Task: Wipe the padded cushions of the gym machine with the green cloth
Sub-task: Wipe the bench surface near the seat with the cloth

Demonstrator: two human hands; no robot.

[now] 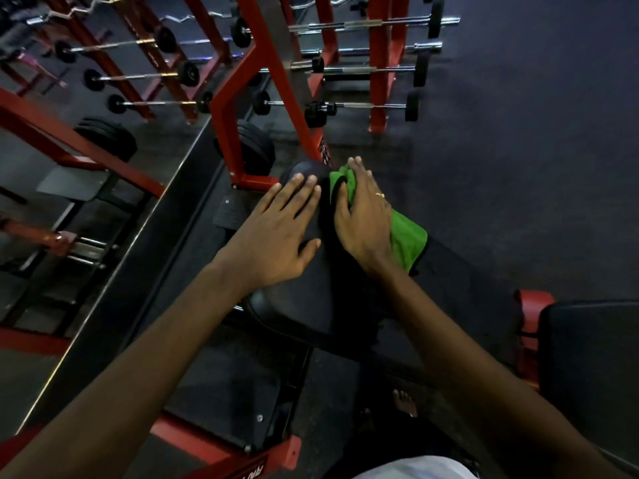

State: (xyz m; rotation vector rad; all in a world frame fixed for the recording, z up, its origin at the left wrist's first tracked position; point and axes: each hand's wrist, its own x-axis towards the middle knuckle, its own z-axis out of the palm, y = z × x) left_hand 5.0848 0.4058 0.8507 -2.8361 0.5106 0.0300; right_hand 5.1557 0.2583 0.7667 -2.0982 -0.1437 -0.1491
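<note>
Left hand (276,233) flat, right hand (363,219) on cloth (409,240)

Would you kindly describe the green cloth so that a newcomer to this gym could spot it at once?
Start at the red machine frame in mid-view; at its foot runs a black padded cushion. The green cloth lies under the right hand, on the cushion's right side, the only bright green thing among black pads and red steel.

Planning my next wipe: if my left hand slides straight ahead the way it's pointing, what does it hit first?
Probably the red post just past the cushion's rounded end, though depth is unclear.
</note>
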